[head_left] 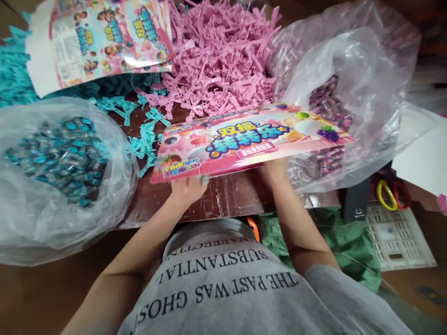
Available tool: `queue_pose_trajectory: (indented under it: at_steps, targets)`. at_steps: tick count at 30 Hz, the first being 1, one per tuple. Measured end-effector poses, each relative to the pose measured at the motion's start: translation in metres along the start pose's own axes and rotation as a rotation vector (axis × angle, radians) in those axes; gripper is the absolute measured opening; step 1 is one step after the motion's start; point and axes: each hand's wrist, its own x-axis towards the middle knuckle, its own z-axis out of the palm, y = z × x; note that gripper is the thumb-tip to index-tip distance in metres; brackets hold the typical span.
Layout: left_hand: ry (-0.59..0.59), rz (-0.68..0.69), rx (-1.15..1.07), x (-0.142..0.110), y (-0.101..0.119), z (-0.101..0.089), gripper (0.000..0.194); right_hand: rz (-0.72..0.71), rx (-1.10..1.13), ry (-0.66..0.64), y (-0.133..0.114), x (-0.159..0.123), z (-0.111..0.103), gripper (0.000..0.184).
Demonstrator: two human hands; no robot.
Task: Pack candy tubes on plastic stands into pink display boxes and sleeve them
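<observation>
From the head view, both hands hold a flat, glossy pink printed card pack [244, 139] by its near edge, level above the dark brown table [230, 195]. The left hand [186, 188] grips the pack's near left corner, fingers curled under and thumb out of sight; the right hand [275, 167] holds the near edge further right, its fingers hidden beneath the pack, so their spread cannot be told.

Behind the pack lies a heap of pink plastic bow-shaped pieces [220, 51]; left of the pack are loose teal plastic pieces [145, 135], and beyond them a clear bag of teal-wrapped items [59, 158]. Right of the pack sits a clear bag of purple-wrapped items [328, 102]. Far behind, to the left, rests a stack of similar printed packs [104, 37].

As for progress — judging by the full heaps and bags, much remains unpacked. The pack's underside is hidden, and the small wrapped items are too blurred to identify.
</observation>
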Motion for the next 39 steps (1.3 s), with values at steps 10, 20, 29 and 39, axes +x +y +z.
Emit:
queue_pose_trajectory:
  at_steps: [10, 20, 29, 39]
  targets:
    - [-0.127, 0.297, 0.135, 0.100, 0.018, 0.005, 0.085, -0.083, -0.144, 0.246, -0.037, -0.010, -0.001, 0.062]
    - [-0.049, 0.241, 0.194, 0.095, 0.031, 0.011, 0.078, -0.367, -0.236, -0.126, -0.080, 0.048, -0.002, 0.044]
    - [-0.253, 0.182, 0.414, 0.103, 0.042, 0.011, 0.036, -0.353, -0.380, -0.225, -0.074, 0.060, 0.012, 0.049]
    - [-0.266, 0.043, 0.381, 0.061, 0.059, 0.022, 0.045, -0.252, -0.360, -0.064, -0.073, 0.020, 0.011, 0.036]
